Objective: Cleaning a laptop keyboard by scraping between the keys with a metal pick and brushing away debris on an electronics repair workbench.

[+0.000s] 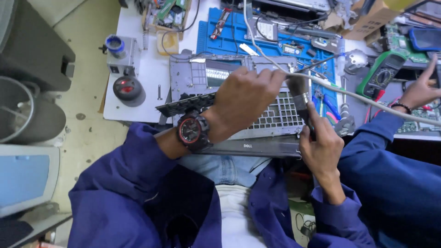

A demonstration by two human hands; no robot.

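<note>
Left hand (243, 98) pinning the laptop chassis (257, 115), right hand (321, 144) gripping what looks like a brush (301, 94); keep strokes light.

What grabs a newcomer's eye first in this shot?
Dead centre, the left hand, wearing a black and red wristwatch, rests on an opened grey laptop chassis at the bench edge. Beside it, the right hand grips a paintbrush with its bristles up against the left fingers. Behind lies a blue work mat, and at far right another person's hand reaches past a green multimeter.
</note>
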